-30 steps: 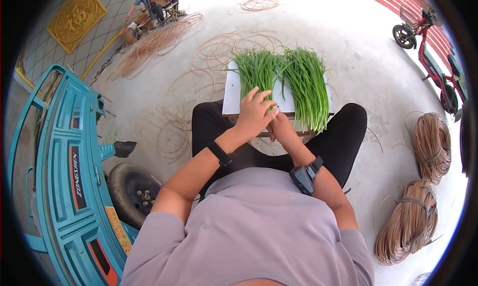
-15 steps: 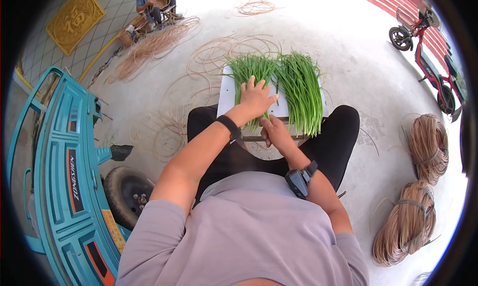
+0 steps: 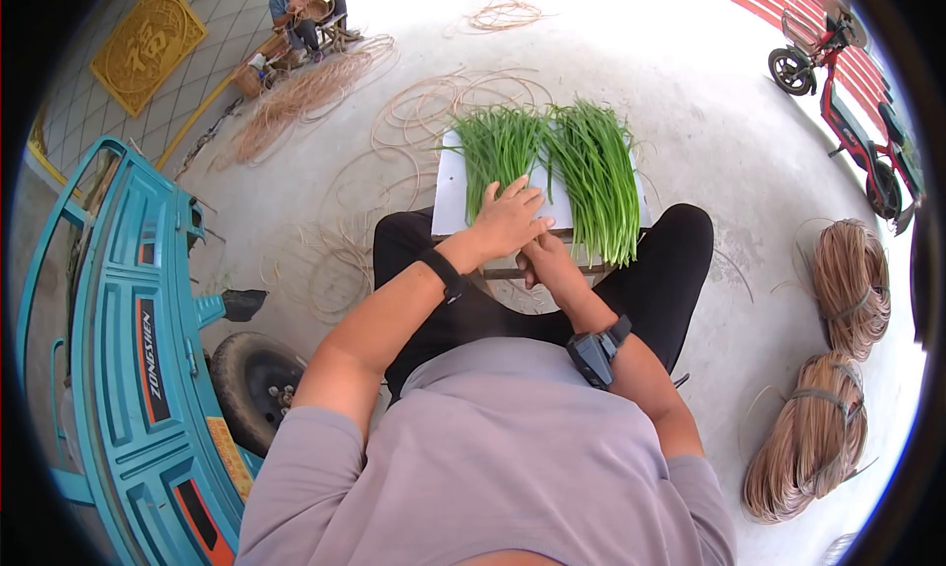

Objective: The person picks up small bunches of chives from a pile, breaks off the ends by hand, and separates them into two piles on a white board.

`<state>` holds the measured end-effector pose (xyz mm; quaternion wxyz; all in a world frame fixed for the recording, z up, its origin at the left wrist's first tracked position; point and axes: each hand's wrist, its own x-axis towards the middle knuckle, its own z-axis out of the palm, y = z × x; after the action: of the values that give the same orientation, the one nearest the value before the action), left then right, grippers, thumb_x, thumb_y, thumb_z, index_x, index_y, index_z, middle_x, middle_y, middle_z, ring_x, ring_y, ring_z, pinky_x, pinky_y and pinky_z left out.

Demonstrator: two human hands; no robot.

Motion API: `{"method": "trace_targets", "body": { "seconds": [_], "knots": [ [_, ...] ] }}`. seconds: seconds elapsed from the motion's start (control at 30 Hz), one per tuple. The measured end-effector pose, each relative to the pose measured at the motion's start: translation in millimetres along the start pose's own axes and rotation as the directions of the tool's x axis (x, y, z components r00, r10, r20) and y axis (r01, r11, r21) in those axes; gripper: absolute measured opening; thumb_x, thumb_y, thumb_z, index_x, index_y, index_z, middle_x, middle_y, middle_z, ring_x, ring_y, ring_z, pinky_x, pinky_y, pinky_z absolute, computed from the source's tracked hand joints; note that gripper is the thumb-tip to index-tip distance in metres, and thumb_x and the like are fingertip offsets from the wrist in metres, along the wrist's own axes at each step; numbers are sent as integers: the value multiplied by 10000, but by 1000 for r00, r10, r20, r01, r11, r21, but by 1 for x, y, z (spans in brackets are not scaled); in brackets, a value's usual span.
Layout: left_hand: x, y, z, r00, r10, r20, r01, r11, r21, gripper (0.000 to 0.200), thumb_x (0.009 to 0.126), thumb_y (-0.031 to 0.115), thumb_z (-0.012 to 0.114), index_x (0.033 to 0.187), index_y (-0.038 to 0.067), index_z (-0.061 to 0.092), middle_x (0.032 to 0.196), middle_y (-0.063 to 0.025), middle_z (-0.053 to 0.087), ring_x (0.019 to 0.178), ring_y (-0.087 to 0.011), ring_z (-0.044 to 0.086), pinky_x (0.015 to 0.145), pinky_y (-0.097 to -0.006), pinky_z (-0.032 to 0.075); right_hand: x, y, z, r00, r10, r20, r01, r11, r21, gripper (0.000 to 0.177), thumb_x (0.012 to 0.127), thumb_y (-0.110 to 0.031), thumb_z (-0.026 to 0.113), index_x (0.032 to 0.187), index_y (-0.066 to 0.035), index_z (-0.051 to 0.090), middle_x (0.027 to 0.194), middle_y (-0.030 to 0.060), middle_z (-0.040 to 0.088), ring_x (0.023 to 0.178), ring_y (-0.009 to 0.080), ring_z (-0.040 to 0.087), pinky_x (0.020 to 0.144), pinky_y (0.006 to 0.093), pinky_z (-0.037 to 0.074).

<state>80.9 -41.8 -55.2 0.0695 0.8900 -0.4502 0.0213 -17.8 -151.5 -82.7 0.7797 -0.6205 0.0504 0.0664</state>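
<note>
Two bunches of long green stalks lie side by side on a white board (image 3: 450, 194) over a low wooden stand between my knees. My left hand (image 3: 507, 220) rests with spread fingers on the near end of the left bunch (image 3: 501, 144). Close against it on the right, my right hand (image 3: 548, 261) is curled at the board's near edge, and what its fingers hold, if anything, is hidden. The right bunch (image 3: 599, 187) lies untouched, its pale ends toward me.
A teal vehicle (image 3: 120, 339) with a wheel (image 3: 258, 389) stands at left. Coiled strip bundles (image 3: 849, 288) lie at right, near a red scooter (image 3: 849, 123). Loose strips (image 3: 305, 103) spread over the floor ahead. A seated person (image 3: 307, 14) holds a basket at the upper left.
My left hand has slid down the left bunch toward me, nearer my right hand. More of the stalks now shows. My right hand has barely moved.
</note>
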Motion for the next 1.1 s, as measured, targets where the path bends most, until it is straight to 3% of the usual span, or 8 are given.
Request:
{"method": "trace_targets", "body": {
  "seconds": [0.3,0.5,0.7,1.1],
  "knots": [
    [-5,-6,5,997,50,-61,-50,999,0,550,961,447,446,1322,37,503,1417,-114,440,1398,-302,276,1099,-564,188,-20,-11,-4,994,94,47,-94,996,-2,268,956,-260,529,1039,-6,549,830,66,641,515,92,534,458,235,456],
    [-7,-2,6,996,52,-67,-49,998,51,565,924,425,523,1340,45,483,1408,-104,442,1388,-294,291,1100,-566,194,-19,-5,-7,981,189,37,-182,973,-143,254,944,-242,516,984,-2,587,827,78,680,517,97,543,464,231,458],
    [-9,-1,7,990,79,-118,-71,995,71,576,891,399,585,1340,52,482,1407,-93,440,1385,-281,295,1100,-562,205,-13,5,-11,975,206,86,-175,944,-278,287,961,-266,473,974,-4,589,815,80,686,534,105,557,461,238,453],
    [-10,1,3,994,62,-91,-56,996,65,594,886,402,590,1350,49,475,1412,-89,436,1391,-280,280,1111,-560,189,-14,6,-3,978,192,76,-170,957,-233,311,973,-285,456,1021,-3,576,808,80,664,555,112,563,478,241,468]
  ]
}}
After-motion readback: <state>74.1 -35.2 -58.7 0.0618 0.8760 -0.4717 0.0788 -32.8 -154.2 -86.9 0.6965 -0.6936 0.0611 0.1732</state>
